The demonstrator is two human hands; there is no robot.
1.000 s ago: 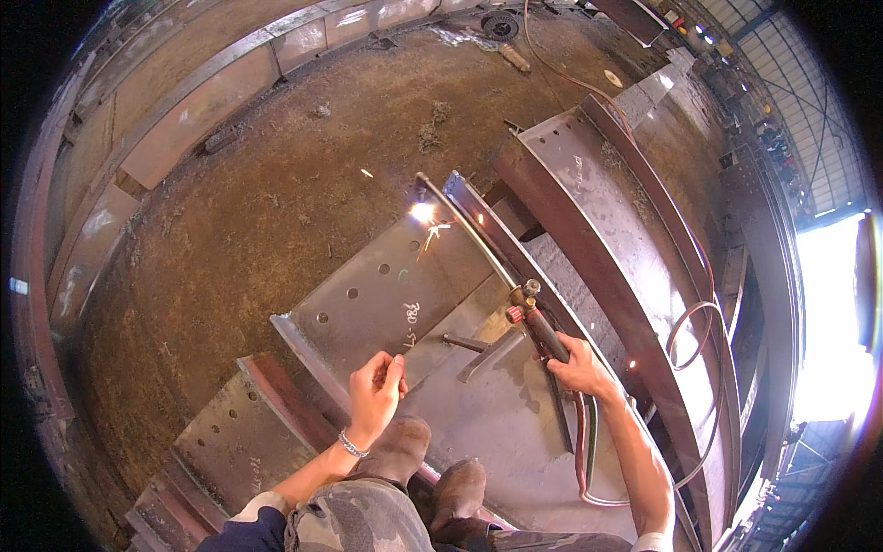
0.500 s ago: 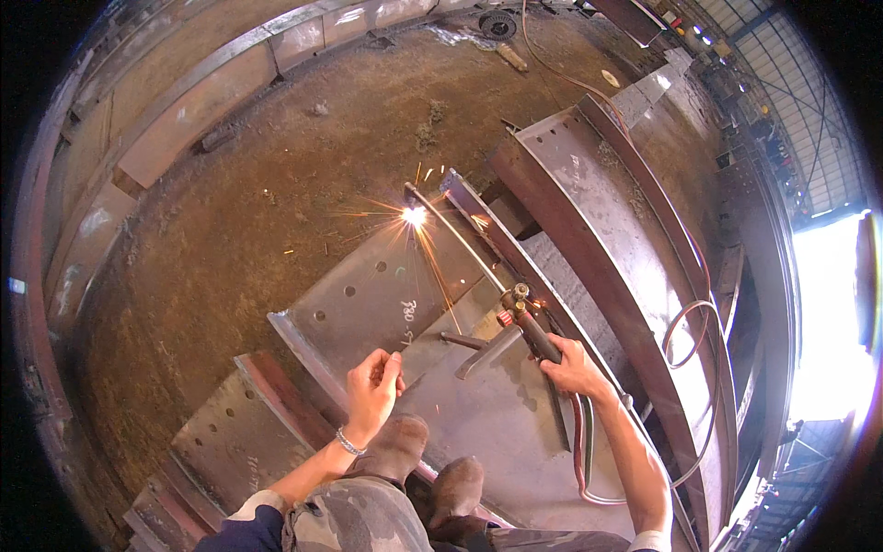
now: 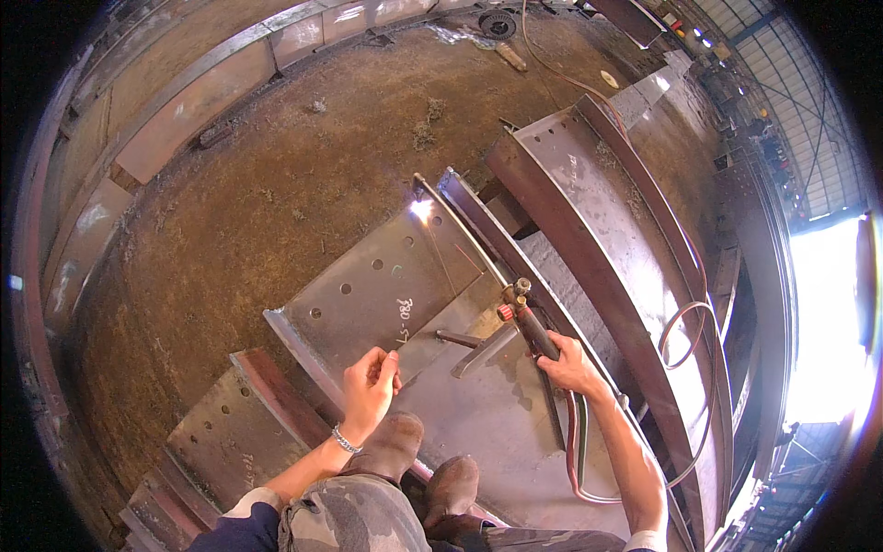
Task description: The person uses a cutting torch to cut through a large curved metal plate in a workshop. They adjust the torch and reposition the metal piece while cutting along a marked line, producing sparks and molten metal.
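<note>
Gripping torch handle (image 3: 536, 333) | right hand (image 3: 568, 366): fingers wrapped, forearm extended | left hand (image 3: 368, 386): fingers curled together, contents unclear

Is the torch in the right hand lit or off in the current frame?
Lit: a bright white glow shows just below the tip of the torch, at the edge of the steel beam with holes.

Metal workshop, steel beams (image 3: 614, 216), lit torch (image 3: 535, 331)

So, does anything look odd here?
Yes: the right hand holds a lit torch, white glare at the far end of the steel beam, yet it and the left hand wear no gloves, odd-looking near heat.
</note>
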